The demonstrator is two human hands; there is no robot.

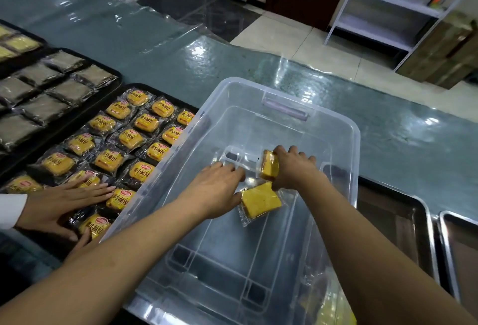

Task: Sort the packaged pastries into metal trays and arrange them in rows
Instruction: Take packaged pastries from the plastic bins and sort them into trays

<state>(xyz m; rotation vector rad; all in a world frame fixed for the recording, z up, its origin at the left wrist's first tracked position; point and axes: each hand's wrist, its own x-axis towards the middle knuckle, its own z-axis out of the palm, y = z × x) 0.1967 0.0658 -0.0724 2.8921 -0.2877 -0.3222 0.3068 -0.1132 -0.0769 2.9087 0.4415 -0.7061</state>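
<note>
1. While we are reaching into the clear plastic bin (344, 128), our right hand (294, 169) is grasping a wrapped yellow cake slice (269, 168), and this slice is standing on its edge near the bin's far side.
2. Our left hand (219, 190) is lying with relaxed fingers, touching a second wrapped cake (260, 202), which is lying flat on the bin floor.
3. Another person's hands (64, 203) are pressing flat on the yellow bread packs (134, 141), which are sitting in rows in a dark tray (144, 86) at our left.
4. Two metal trays (424, 211) are sitting at our right.
</note>
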